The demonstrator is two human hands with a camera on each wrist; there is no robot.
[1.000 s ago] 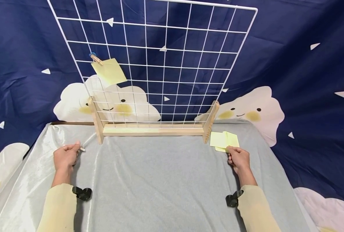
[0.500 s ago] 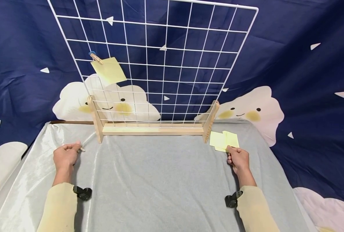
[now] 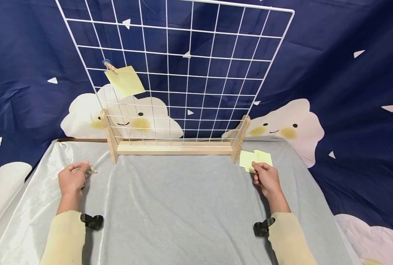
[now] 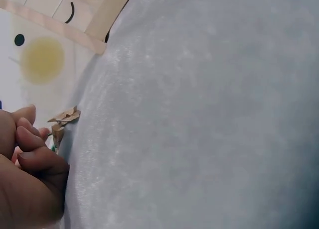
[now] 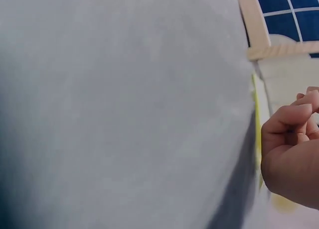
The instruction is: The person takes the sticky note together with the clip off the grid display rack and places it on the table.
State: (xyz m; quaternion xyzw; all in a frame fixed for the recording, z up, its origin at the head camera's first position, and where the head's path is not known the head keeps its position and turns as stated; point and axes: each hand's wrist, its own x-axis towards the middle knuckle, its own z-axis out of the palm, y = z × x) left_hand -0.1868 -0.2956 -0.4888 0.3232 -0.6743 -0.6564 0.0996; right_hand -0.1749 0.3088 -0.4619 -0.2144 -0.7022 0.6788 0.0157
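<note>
My left hand (image 3: 71,180) is low over the cloth, its fingertips at a few small wooden clothespins (image 3: 91,169). In the left wrist view the clothespins (image 4: 64,118) lie just past the curled fingers; whether one is pinched is hidden. At the right, my right hand (image 3: 267,179) has thumb and fingers drawn together over overlapping yellow sticky notes (image 3: 246,158). A thin yellow edge of the notes (image 5: 257,124) shows beside that hand in the right wrist view; a grip on a note cannot be made out. Another sticky note (image 3: 127,81) hangs on the white wire grid (image 3: 187,70) from a clothespin (image 3: 110,67).
A wooden stand (image 3: 174,149) with two upright ends bears the grid at the back of the table. Grey cloth (image 3: 176,206) covers the tabletop. Behind hangs a dark blue curtain (image 3: 342,84) with printed clouds.
My right hand has shifted left and slightly up over the sticky notes. The left hand has drawn slightly left, and more of the clothespins shows. The hanging note is unchanged.
</note>
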